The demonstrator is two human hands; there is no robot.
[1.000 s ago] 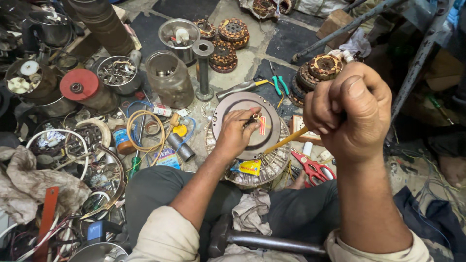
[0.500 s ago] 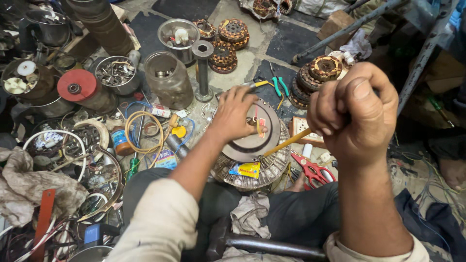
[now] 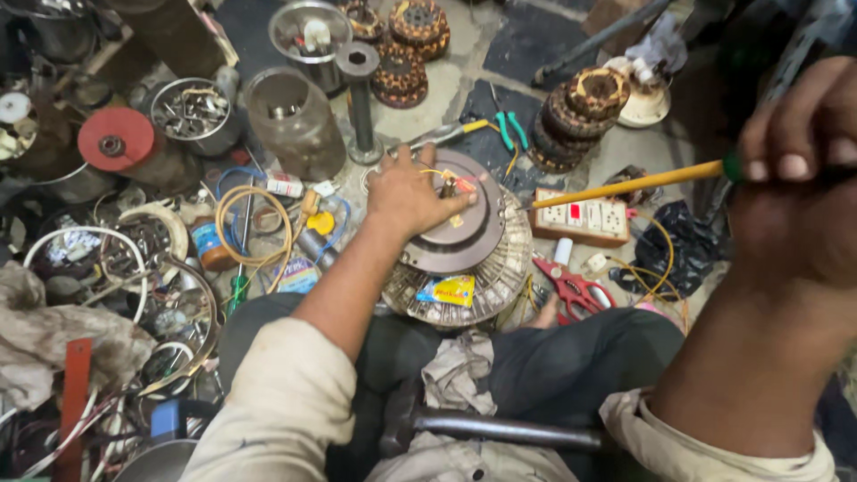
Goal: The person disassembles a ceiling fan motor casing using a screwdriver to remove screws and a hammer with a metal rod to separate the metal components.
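Right hand (image 3: 794,178) now raised aside, grip closed on yellow tool (image 3: 638,183), left hand (image 3: 412,192) resting open on motor (image 3: 464,241), tin (image 3: 192,112) holding metal bits

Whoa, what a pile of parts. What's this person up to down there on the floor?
A person sits among metal parts and works on a round motor part resting by their knees. The left hand lies on its grey top plate, fingers at the small wires in the middle. The right hand, raised close to the camera, grips a yellow-shafted screwdriver.
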